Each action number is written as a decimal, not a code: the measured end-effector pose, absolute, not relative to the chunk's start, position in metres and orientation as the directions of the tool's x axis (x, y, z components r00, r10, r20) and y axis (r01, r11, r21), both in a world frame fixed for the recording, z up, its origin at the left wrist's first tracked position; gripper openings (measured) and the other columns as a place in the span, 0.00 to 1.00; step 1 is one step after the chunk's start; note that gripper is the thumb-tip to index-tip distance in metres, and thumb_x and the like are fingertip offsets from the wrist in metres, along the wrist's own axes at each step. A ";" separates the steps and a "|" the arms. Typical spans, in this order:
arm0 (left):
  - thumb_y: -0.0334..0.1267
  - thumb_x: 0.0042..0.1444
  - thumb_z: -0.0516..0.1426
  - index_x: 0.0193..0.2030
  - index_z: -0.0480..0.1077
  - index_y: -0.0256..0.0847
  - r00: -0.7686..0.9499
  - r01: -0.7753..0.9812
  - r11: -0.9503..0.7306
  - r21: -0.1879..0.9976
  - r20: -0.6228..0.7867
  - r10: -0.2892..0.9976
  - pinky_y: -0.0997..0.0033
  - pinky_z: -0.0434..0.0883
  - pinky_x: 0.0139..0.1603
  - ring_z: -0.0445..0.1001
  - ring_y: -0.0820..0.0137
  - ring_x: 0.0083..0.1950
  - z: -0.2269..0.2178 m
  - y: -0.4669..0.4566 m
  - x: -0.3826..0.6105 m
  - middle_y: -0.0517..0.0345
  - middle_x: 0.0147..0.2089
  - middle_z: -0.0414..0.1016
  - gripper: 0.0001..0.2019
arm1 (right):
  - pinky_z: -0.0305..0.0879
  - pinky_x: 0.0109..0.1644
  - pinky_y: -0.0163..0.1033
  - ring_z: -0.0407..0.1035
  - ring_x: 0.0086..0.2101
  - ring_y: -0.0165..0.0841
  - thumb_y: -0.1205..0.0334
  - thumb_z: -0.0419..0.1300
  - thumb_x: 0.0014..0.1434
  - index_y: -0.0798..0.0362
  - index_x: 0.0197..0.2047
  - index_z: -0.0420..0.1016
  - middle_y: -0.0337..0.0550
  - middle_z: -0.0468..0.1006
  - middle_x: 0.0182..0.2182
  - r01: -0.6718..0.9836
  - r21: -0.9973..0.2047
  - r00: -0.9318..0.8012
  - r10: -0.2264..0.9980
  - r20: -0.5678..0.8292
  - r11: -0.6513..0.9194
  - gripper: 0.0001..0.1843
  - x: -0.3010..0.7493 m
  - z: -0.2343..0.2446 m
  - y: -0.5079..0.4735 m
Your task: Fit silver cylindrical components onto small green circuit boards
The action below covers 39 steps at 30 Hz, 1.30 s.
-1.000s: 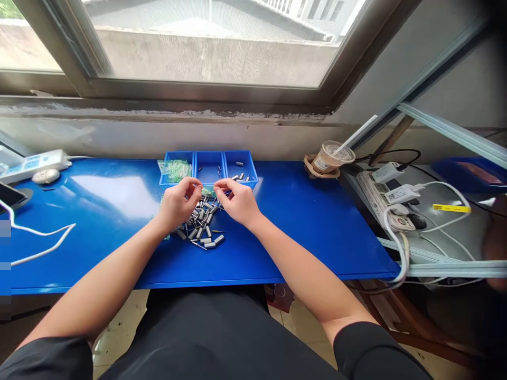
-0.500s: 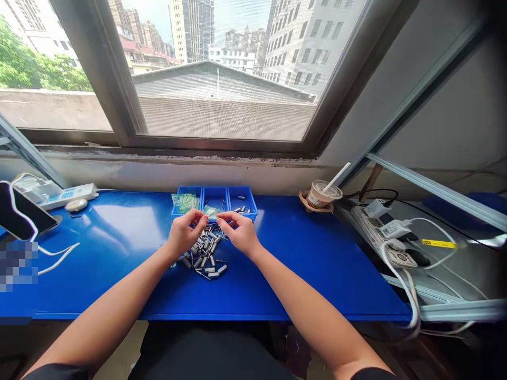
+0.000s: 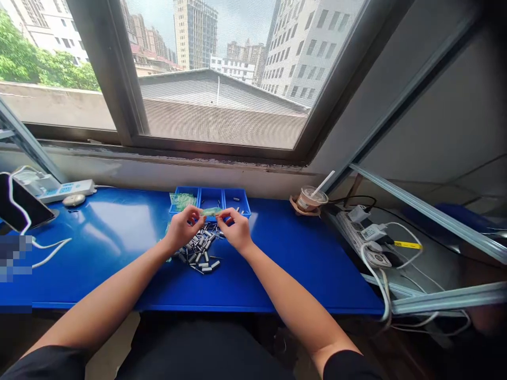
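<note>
Little had shifted over the past second except the view itself, which was raised to take in more window and skyline, while both hands were kept close together above the pile of small metal parts (image 3: 200,252) on the blue tabletop (image 3: 301,264). The left hand (image 3: 182,228) and the right hand (image 3: 233,229) were seen with fingertips pinched toward each other, and a thin pale-green strip (image 3: 210,211) was held stretched between them, just in front of the blue three-compartment tray (image 3: 210,200). The unchanged grip was judged to mean that the same piece was being worked, with no part yet set down.

What exactly was gripped could not be made out: the strip was too small and partly covered by the fingers, and whether a metal part was held with it could not be told. More pale-green pieces (image 3: 181,200) were seen in the tray's left compartment, and a few grey parts in the right one; the middle compartment's contents were hard to read.

At the right, an iced drink cup with a straw (image 3: 311,198) was seen near a power strip (image 3: 362,238) crowded with white chargers and cables. At the far left, a phone (image 3: 21,207) was cut off by the frame edge, beside a blurred patch.
</note>
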<state>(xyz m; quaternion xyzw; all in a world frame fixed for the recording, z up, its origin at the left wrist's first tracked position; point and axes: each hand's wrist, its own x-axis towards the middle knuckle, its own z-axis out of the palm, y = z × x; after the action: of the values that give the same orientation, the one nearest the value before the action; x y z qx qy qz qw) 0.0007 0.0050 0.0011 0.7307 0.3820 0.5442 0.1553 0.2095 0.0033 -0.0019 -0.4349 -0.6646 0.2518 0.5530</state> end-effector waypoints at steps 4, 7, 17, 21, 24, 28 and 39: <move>0.48 0.66 0.64 0.50 0.68 0.46 0.105 0.349 -0.604 0.717 0.610 0.785 0.75 0.76 0.29 0.86 0.68 0.32 -0.002 0.007 0.001 0.56 0.41 0.88 0.14 | 0.75 0.36 0.39 0.83 0.35 0.38 0.45 0.66 0.59 0.49 0.42 0.78 0.48 0.89 0.36 0.295 -0.844 0.004 0.882 0.470 0.449 0.17 0.207 -0.003 0.004; 0.49 0.67 0.63 0.56 0.72 0.44 0.133 0.352 -0.602 0.717 0.598 0.790 0.72 0.80 0.33 0.87 0.67 0.32 -0.004 0.008 0.000 0.55 0.40 0.88 0.16 | 0.75 0.36 0.40 0.81 0.33 0.36 0.45 0.66 0.59 0.50 0.52 0.77 0.48 0.90 0.39 0.262 -0.880 -0.010 0.913 0.409 0.397 0.23 0.206 -0.004 0.004; 0.47 0.67 0.62 0.44 0.82 0.42 0.124 0.419 -0.642 0.642 0.660 0.741 0.72 0.79 0.34 0.84 0.69 0.36 0.001 0.008 0.001 0.51 0.43 0.87 0.11 | 0.73 0.37 0.39 0.80 0.37 0.37 0.42 0.65 0.61 0.51 0.42 0.86 0.49 0.88 0.38 0.273 -0.882 0.012 0.915 0.403 0.384 0.21 0.206 -0.002 0.002; 0.50 0.67 0.63 0.43 0.84 0.44 0.051 0.432 -0.629 0.646 0.679 0.733 0.74 0.75 0.30 0.75 0.73 0.27 0.002 0.008 0.001 0.60 0.29 0.79 0.13 | 0.72 0.34 0.38 0.76 0.30 0.33 0.42 0.68 0.60 0.51 0.44 0.88 0.44 0.86 0.32 0.254 -0.902 0.008 0.931 0.364 0.350 0.21 0.206 -0.004 0.003; 0.49 0.67 0.62 0.46 0.84 0.43 0.074 0.409 -0.602 0.686 0.632 0.771 0.73 0.75 0.30 0.77 0.72 0.26 0.002 0.006 -0.001 0.61 0.27 0.81 0.13 | 0.75 0.36 0.39 0.81 0.30 0.35 0.43 0.70 0.60 0.50 0.46 0.87 0.43 0.86 0.31 0.139 -0.949 -0.021 0.959 0.282 0.282 0.20 0.205 -0.010 0.006; 0.46 0.68 0.58 0.48 0.85 0.42 0.082 0.328 -0.572 0.752 0.580 0.810 0.69 0.80 0.35 0.83 0.68 0.33 0.003 0.003 -0.001 0.53 0.40 0.89 0.15 | 0.78 0.37 0.38 0.82 0.34 0.34 0.51 0.66 0.60 0.52 0.49 0.86 0.49 0.90 0.43 0.038 -0.957 -0.031 0.958 0.285 0.286 0.19 0.204 -0.015 0.010; 0.52 0.54 0.66 0.43 0.82 0.40 -0.256 0.157 -0.422 0.893 0.450 0.856 0.68 0.78 0.33 0.82 0.66 0.33 0.014 0.029 -0.019 0.55 0.34 0.86 0.18 | 0.81 0.45 0.39 0.87 0.50 0.38 0.55 0.61 0.68 0.51 0.71 0.73 0.55 0.87 0.60 0.091 -0.947 -0.207 0.936 0.283 0.307 0.29 0.202 -0.012 0.002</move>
<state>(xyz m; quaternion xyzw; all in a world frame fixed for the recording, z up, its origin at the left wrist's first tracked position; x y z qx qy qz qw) -0.0186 0.0291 0.0135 0.5462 0.4637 0.6425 0.2717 0.2016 0.0021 -0.0123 -0.3984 -0.6446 0.4335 0.4877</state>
